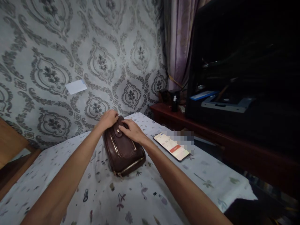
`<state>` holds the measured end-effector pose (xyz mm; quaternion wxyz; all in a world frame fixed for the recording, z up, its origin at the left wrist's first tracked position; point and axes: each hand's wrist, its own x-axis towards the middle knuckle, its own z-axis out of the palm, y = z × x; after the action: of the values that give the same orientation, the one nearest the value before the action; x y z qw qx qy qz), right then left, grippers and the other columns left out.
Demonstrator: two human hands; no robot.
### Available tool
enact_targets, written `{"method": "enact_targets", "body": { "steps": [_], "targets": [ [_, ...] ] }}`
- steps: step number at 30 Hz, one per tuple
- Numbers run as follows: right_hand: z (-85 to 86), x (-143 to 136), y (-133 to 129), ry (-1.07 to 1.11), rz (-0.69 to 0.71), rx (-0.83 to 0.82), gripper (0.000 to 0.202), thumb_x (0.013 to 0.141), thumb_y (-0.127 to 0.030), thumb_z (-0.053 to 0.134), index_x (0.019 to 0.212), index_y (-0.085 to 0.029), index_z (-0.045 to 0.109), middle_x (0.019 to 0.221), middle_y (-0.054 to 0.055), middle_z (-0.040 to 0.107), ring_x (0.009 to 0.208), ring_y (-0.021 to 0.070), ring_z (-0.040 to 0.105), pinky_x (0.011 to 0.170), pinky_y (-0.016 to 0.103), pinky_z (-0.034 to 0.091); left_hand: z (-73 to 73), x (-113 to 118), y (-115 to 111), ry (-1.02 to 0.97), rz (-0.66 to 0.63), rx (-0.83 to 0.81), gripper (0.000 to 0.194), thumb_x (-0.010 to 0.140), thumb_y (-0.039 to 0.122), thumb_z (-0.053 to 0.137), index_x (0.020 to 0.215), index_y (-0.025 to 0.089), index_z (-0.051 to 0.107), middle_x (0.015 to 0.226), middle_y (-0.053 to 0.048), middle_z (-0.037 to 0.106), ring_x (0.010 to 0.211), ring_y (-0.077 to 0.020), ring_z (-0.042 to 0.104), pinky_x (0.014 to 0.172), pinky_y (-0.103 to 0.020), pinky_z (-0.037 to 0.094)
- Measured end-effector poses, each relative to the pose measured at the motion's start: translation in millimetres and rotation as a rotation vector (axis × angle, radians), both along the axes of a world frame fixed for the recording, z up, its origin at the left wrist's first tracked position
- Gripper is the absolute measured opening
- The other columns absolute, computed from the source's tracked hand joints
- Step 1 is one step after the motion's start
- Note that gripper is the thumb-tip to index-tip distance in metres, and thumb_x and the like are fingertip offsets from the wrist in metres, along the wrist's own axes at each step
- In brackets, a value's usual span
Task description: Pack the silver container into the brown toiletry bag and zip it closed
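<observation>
Brown leather bag (123, 148) lying on the printed cloth (150, 193), toward its far end near the patterned wall (70, 47), with gold zippers running along its near side and top. Left hand (108, 119) resting on the far top end of the bag, fingers curled over the edge and gripping it. Right hand (133, 129) lying across the top of the bag just beside the left, fingers bent and pressing at the small flap or zipper pull there; pinching it or only touching it, cannot tell. Both forearms stretching out from the near edge and converging on the bag.

Smartphone (172, 146) lying flat on the cloth just to the right of the bag, apart from it, screen lit and showing a red bar; part of it blurred out. Dark wooden shelf (211, 131) running along the right beyond the cloth, carrying a small dark bottle (174, 103) and a blue-and-grey flat device (225, 101) under a large black shape. Purple curtain (180, 40) hanging in the corner. White slip of paper (75, 86) sticking to the wall at left.
</observation>
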<state>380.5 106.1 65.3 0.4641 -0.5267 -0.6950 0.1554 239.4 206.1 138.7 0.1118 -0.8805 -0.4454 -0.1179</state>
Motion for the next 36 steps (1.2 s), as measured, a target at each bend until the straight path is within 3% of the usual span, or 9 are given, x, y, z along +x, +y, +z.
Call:
{"method": "enact_targets", "body": {
  "steps": [6,10,14,21,36],
  "targets": [
    [0.6,0.1,-4.4,-0.004,0.012,0.011,0.044,0.095,-0.038,0.055,0.129,-0.012,0.064,0.129,0.016,0.065,0.122,0.0263,0.060,0.107,0.039,0.044,7.2,2.2,2.2,0.127,-0.058,0.041,0.025,0.078,0.007,0.052,0.083,0.018,0.074,0.091,-0.012,0.075,0.093,-0.0236,0.069,0.084,-0.029,0.049],
    [-0.7,0.6,-4.5,-0.013,0.013,0.012,0.044,0.096,-0.038,0.054,0.130,-0.012,0.063,0.131,0.017,0.064,0.124,0.0268,0.059,0.109,0.040,0.042,1.9,-2.5,4.4,0.072,-0.068,0.078,0.023,0.088,0.018,0.050,0.096,0.019,0.072,0.103,-0.013,0.074,0.099,-0.0254,0.067,0.088,-0.033,0.048],
    [-2.9,0.8,-3.8,-0.018,0.008,0.022,0.046,0.096,-0.041,0.054,0.132,-0.013,0.063,0.134,0.016,0.063,0.126,0.0269,0.058,0.111,0.040,0.042,-4.7,-6.3,11.8,-0.046,-0.038,0.055,0.022,0.090,0.032,0.054,0.090,0.020,0.072,0.097,-0.010,0.074,0.095,-0.0256,0.065,0.085,-0.033,0.047],
    [1.7,-1.2,-10.8,-0.014,0.004,-0.010,0.048,0.096,-0.039,0.054,0.134,-0.010,0.062,0.138,0.019,0.061,0.131,0.0281,0.056,0.114,0.041,0.040,-12.0,-3.7,19.1,-0.227,-0.015,0.007,0.026,0.091,0.035,0.048,0.079,0.020,0.066,0.086,-0.007,0.069,0.084,-0.0227,0.060,0.077,-0.032,0.043],
    [-4.1,-1.6,-8.9,-0.032,0.012,0.027,0.049,0.098,-0.039,0.048,0.136,-0.010,0.059,0.139,0.020,0.060,0.131,0.0275,0.055,0.115,0.042,0.038,-17.3,-5.5,4.6,-0.405,-0.104,-0.099,0.033,0.090,0.040,0.047,0.071,0.019,0.064,0.068,-0.001,0.062,0.070,-0.0186,0.053,0.070,-0.030,0.041]
  ]
}}
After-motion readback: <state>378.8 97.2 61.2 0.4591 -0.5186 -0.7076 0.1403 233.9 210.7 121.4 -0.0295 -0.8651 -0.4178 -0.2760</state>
